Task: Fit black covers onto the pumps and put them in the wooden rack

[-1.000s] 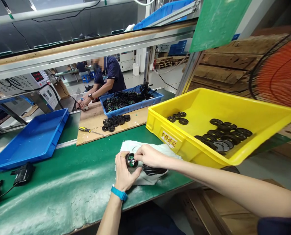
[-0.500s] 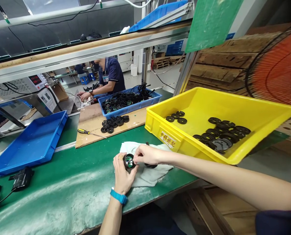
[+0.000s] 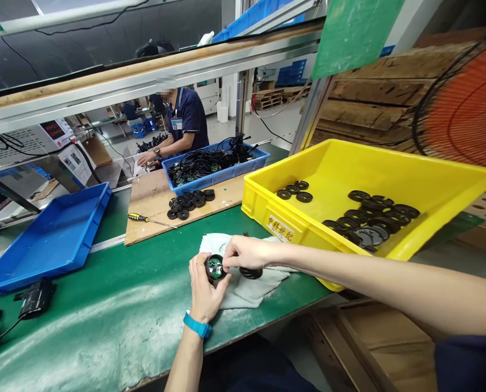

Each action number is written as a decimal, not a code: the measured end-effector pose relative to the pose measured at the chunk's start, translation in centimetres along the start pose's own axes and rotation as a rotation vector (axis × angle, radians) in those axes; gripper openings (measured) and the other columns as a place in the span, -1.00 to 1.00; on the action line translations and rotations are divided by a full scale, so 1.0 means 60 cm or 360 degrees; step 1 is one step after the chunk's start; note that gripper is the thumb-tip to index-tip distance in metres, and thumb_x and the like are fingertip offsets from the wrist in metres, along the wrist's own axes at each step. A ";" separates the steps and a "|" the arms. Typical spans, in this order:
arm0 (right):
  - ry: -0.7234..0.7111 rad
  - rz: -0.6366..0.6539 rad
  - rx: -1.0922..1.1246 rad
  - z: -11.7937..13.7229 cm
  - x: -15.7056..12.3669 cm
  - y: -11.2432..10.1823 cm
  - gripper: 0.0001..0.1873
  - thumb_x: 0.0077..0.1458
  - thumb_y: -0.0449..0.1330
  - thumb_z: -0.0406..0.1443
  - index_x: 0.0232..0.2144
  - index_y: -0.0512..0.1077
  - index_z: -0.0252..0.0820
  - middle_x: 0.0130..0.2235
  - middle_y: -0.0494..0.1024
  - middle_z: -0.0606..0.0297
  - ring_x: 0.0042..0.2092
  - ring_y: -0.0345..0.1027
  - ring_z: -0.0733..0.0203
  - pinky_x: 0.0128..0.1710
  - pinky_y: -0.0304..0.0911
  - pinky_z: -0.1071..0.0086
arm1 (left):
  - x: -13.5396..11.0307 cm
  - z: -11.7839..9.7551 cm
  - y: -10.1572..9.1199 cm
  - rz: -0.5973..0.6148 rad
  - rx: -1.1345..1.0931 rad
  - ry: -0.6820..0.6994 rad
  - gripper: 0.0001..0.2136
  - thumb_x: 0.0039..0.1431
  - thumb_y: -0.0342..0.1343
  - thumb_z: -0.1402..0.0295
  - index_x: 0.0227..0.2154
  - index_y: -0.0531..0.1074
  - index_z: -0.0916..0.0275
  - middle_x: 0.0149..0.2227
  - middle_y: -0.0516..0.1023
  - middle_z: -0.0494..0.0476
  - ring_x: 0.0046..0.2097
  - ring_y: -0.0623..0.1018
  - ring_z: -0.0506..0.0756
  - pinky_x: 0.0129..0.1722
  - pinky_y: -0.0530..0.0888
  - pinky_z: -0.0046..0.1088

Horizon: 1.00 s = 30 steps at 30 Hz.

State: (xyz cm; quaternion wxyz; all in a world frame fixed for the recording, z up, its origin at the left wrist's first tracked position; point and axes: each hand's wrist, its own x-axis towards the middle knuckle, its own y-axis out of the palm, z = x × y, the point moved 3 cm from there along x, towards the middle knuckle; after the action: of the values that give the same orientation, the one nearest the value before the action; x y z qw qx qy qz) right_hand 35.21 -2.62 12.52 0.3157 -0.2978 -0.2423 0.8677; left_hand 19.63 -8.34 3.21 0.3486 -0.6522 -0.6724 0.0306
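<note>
My left hand [image 3: 203, 291] is wrapped round the side of a round black housing [image 3: 215, 267], its open face tilted up. Inside the housing a green circuit board and some pale bits show. At the housing's right edge, my right hand [image 3: 243, 252] is closed in a pinch; what its fingertips hold is too small to make out. Both hands are over a pale, crumpled cloth [image 3: 245, 296]. Another black round part [image 3: 251, 273] lies on the cloth, partly behind my right wrist.
A yellow bin [image 3: 267, 209] with black rings stands right. On a cardboard sheet [image 3: 145, 234] are a screwdriver [image 3: 139, 218], several black rings [image 3: 191, 202] and a blue tray [image 3: 218, 179] of cables. Another blue tray [image 3: 55, 234] is left. A co-worker [image 3: 188, 120] sits beyond.
The camera view has shifted slightly. My hands keep nearly the same hold on the housing, and more of the black part on the cloth shows under my right wrist.
</note>
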 end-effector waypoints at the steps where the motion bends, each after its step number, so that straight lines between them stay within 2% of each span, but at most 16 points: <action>1: -0.0004 -0.0089 -0.0108 0.007 -0.003 0.001 -0.77 0.13 0.16 -0.34 -0.41 0.61 -0.32 -0.50 0.45 0.35 -0.44 0.17 0.32 -0.40 0.03 0.42 | 0.000 0.001 0.000 0.0001 -0.0007 -0.0001 -0.54 0.19 0.24 0.24 0.09 0.25 0.17 0.03 0.36 0.26 0.07 0.38 0.24 0.09 0.38 -0.14; 5: -0.0215 -0.0449 -0.0868 0.037 -0.010 0.010 -0.72 0.19 0.12 -0.42 -0.52 0.53 -0.26 -0.39 0.52 0.22 -0.29 0.24 0.20 -0.20 0.05 0.28 | 0.001 0.004 0.001 0.0009 -0.0034 -0.0009 -0.54 0.19 0.25 0.23 0.09 0.25 0.18 0.03 0.37 0.26 0.07 0.38 0.23 0.09 0.37 -0.15; 9: -0.0668 -0.0599 -0.1625 0.043 -0.005 0.030 -0.71 0.26 0.06 -0.49 -0.45 0.48 -0.24 -0.37 0.46 0.25 -0.25 0.21 0.17 -0.09 0.08 0.17 | 0.003 0.004 0.001 0.0035 -0.0121 -0.0063 -0.55 0.20 0.26 0.21 0.07 0.26 0.17 0.02 0.37 0.22 0.06 0.38 0.21 0.08 0.36 -0.18; 12: -0.1045 -0.0802 -0.1957 0.034 -0.007 0.038 -0.63 0.31 -0.02 -0.50 -0.49 0.42 -0.22 -0.42 0.38 0.33 -0.28 0.17 0.20 0.05 0.09 0.10 | 0.003 0.005 -0.001 0.0032 -0.0236 -0.0138 -0.55 0.21 0.25 0.19 0.08 0.26 0.16 0.02 0.37 0.20 0.06 0.39 0.20 0.09 0.35 -0.18; 15: -0.1372 -0.0918 -0.2054 0.021 -0.015 0.039 -0.62 0.33 0.00 -0.46 -0.50 0.44 -0.19 -0.43 0.37 0.36 -0.27 0.19 0.20 0.15 0.08 0.02 | 0.004 0.007 -0.002 0.0064 -0.0337 -0.0182 -0.54 0.20 0.26 0.19 0.09 0.26 0.17 0.03 0.37 0.20 0.08 0.40 0.21 0.12 0.35 -0.17; 17: -0.1460 -0.0871 -0.2082 0.014 -0.018 0.038 -0.64 0.32 0.03 -0.44 -0.50 0.46 -0.17 -0.40 0.39 0.35 -0.26 0.22 0.19 0.19 0.09 0.00 | 0.005 0.007 -0.002 0.0095 -0.0378 -0.0196 -0.53 0.19 0.27 0.20 0.10 0.27 0.17 0.03 0.38 0.20 0.09 0.41 0.21 0.13 0.35 -0.17; 21: -0.1362 -0.0611 -0.2100 0.016 -0.019 0.035 -0.68 0.29 0.08 -0.42 -0.44 0.54 -0.09 -0.34 0.46 0.32 -0.21 0.27 0.17 0.22 0.15 0.04 | 0.007 0.004 -0.005 0.0048 -0.0388 -0.0105 -0.54 0.18 0.28 0.22 0.09 0.31 0.17 0.06 0.36 0.23 0.12 0.41 0.21 0.16 0.35 -0.16; 24: -0.1247 -0.0441 -0.2013 0.021 -0.016 0.033 -0.70 0.27 0.10 -0.42 -0.39 0.56 -0.02 -0.28 0.50 0.31 -0.15 0.29 0.16 0.22 0.18 0.08 | 0.003 0.006 -0.007 -0.0129 -0.0310 0.0001 -0.48 0.15 0.31 0.25 0.14 0.28 0.15 0.08 0.36 0.24 0.13 0.42 0.22 0.17 0.35 -0.15; 26: -0.1275 -0.0482 -0.2000 0.021 -0.013 0.032 -0.70 0.28 0.09 -0.42 -0.37 0.57 -0.03 -0.28 0.51 0.31 -0.15 0.30 0.16 0.23 0.19 0.07 | -0.001 0.010 -0.007 -0.0244 -0.0268 0.0080 -0.46 0.14 0.32 0.28 0.15 0.26 0.13 0.07 0.40 0.25 0.12 0.44 0.21 0.15 0.38 -0.15; 30: -0.1431 -0.0811 -0.2071 0.012 -0.008 0.029 -0.66 0.32 0.04 -0.43 -0.41 0.54 -0.11 -0.34 0.48 0.33 -0.23 0.31 0.19 0.17 0.26 0.05 | -0.002 0.013 -0.008 -0.0281 -0.0182 0.0250 -0.63 0.17 0.30 0.33 0.00 0.35 0.13 0.05 0.47 0.24 0.09 0.49 0.21 0.10 0.42 -0.14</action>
State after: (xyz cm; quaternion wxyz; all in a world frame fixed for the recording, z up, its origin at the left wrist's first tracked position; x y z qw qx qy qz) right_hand 34.31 -4.34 12.14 0.1403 0.0182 -0.8587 0.4925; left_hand 18.79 -8.20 2.80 0.3638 -0.6097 -0.6985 -0.0897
